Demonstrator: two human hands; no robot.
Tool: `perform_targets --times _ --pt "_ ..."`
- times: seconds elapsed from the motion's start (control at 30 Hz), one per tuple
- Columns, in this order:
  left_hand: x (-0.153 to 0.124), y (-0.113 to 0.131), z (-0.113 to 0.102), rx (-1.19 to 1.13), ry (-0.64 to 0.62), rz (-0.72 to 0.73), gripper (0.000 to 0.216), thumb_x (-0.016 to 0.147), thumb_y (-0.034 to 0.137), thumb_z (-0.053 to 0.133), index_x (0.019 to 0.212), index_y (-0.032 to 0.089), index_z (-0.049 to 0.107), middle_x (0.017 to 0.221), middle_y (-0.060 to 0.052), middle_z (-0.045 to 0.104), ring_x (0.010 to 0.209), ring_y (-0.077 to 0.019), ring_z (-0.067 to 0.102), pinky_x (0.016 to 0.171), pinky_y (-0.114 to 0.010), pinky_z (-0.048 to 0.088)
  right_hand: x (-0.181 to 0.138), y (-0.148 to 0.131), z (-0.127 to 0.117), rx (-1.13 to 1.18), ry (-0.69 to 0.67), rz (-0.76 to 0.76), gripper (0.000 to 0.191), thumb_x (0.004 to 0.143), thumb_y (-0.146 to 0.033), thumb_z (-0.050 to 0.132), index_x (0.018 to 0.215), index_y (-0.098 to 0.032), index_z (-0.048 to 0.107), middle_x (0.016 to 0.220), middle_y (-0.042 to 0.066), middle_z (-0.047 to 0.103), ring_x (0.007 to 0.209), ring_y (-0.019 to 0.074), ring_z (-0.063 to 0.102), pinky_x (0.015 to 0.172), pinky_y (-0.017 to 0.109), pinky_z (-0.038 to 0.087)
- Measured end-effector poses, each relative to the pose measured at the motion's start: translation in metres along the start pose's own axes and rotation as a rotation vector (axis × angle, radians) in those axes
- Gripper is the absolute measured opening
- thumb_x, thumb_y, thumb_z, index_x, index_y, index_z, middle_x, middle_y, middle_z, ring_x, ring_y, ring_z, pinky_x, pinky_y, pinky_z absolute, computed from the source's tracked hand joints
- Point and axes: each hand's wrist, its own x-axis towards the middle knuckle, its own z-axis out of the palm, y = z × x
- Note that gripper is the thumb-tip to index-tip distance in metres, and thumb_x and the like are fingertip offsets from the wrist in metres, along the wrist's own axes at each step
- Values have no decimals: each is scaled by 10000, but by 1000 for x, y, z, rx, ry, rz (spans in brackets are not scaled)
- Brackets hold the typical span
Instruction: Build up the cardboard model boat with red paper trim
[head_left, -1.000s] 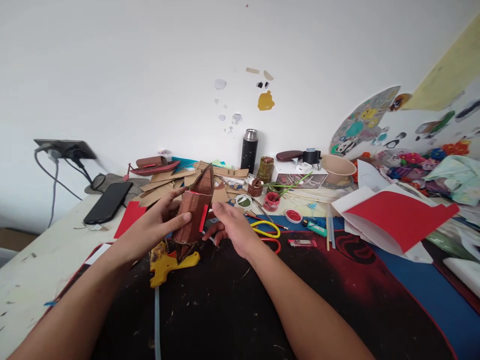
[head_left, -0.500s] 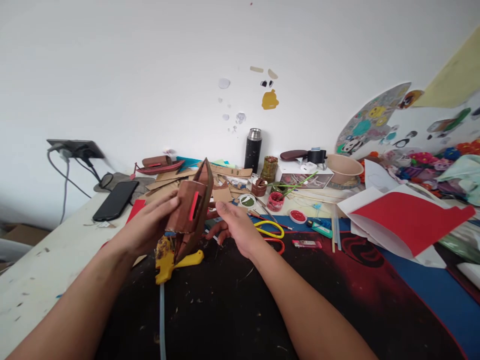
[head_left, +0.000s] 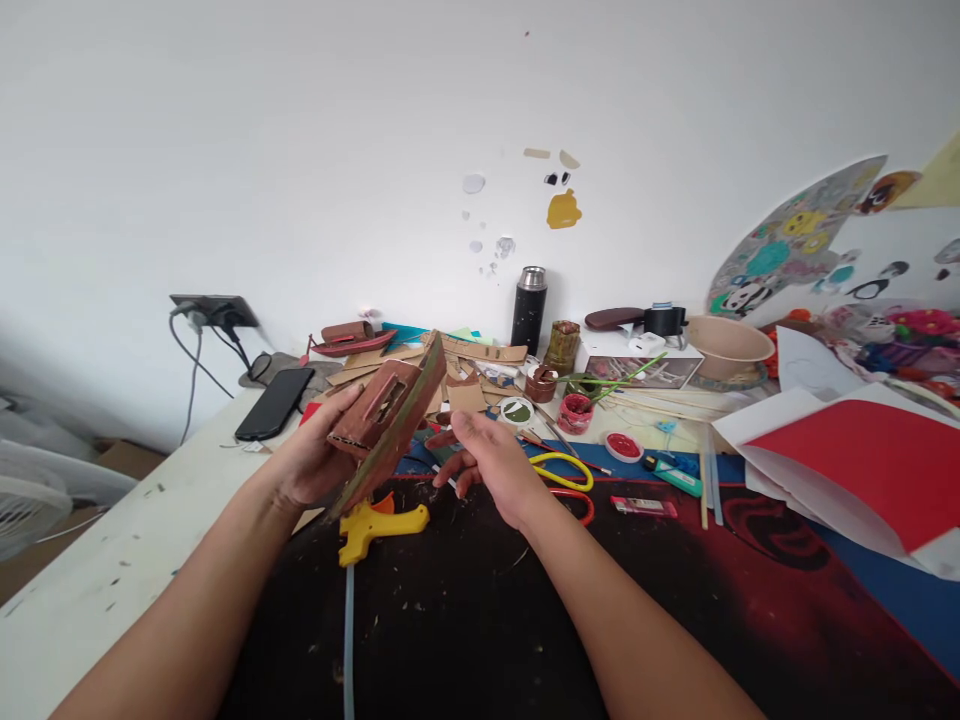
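Note:
My left hand (head_left: 315,462) grips a brown cardboard boat model (head_left: 386,420) with a small cabin on its deck, tilted on its side above the mat. My right hand (head_left: 491,462) hovers just right of the model, fingers apart and holding nothing. Under the model a yellow glue gun (head_left: 379,522) lies on the black mat (head_left: 480,620), with a clear glue stick (head_left: 349,640) trailing toward me. Yellow-handled scissors (head_left: 559,467) and red-handled scissors (head_left: 577,503) lie just right of my right hand.
A black phone (head_left: 274,402) lies at the left on the white table (head_left: 97,570). Cardboard scraps (head_left: 465,372), a second red boat model (head_left: 349,338), a black flask (head_left: 529,308), paint pots (head_left: 574,411), a bowl (head_left: 729,345) and red paper (head_left: 862,462) crowd the back and right.
My left hand has turned the boat model over onto its side, so the cabin now faces up and left. The right hand stayed close beside it. The view shifted left.

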Motion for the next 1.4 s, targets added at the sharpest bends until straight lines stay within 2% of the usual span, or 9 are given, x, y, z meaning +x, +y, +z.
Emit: perform_targets --times 0.2,0.43,0.57,0.77,0.87,0.97,1.1,1.23,1.4 --pt "0 1 -1 -52 -21 -45 608 825 799 736 1036 255 905 1101 -123 901 849 -334 838 664 -383 677 1 0 1 -41 41 -34 607 892 -764 825 1122 -217 700 1086 106 805 613 179 747 449 249 464" --pt "1 0 -11 -109 -20 -111 629 812 781 789 1100 231 897 1071 -146 894 798 -326 811 635 -397 654 1 -2 2 -166 176 -192 545 882 -732 818 1001 -218 682 778 23 743 455 121 556 428 261 405" --pt "5 -2 -18 -163 -119 -138 640 801 717 860 1165 191 879 1124 -165 890 816 -293 809 654 -346 644 0 -6 0 -152 235 -268 541 883 -736 803 955 -216 671 692 -7 700 429 105 486 412 251 338" --pt "3 -1 -28 -133 -177 -167 657 821 707 871 1230 193 855 1145 -155 893 835 -298 834 676 -329 648 0 -11 -1 -96 260 -274 556 849 -704 847 1070 -230 659 662 -47 679 406 93 449 388 231 271" --pt "-1 1 -29 -61 -177 -102 670 782 700 912 1251 225 849 1073 -112 903 810 -295 839 668 -322 653 0 -11 -1 -67 206 -220 656 825 -756 846 1168 -234 645 700 -53 693 400 94 467 373 223 283" --pt "-4 1 -28 35 -193 -21 763 791 714 906 1380 240 805 1171 -113 894 906 -313 854 742 -341 681 -1 -9 -1 -40 128 -165 740 825 -840 799 1223 -235 644 748 -43 701 425 101 524 377 218 317" --pt "-4 3 -27 172 -147 26 780 699 728 958 1294 236 840 1358 -116 848 1206 -368 811 904 -349 688 -2 -7 1 -36 79 -104 726 828 -896 763 1121 -242 648 680 -74 600 452 112 567 389 212 332" --pt "-4 4 -26 241 -115 -21 790 654 737 973 1270 259 846 1387 -118 836 1246 -391 794 949 -392 685 -2 -6 2 -51 58 -98 709 799 -897 793 1043 -249 644 695 -67 593 459 117 574 389 224 337" --pt "-5 2 -22 265 -162 6 839 686 804 917 1307 244 847 1367 -150 838 1280 -460 767 1071 -546 641 -2 -6 1 -56 70 -88 678 795 -882 814 957 -251 625 683 -45 627 472 140 588 405 248 358"
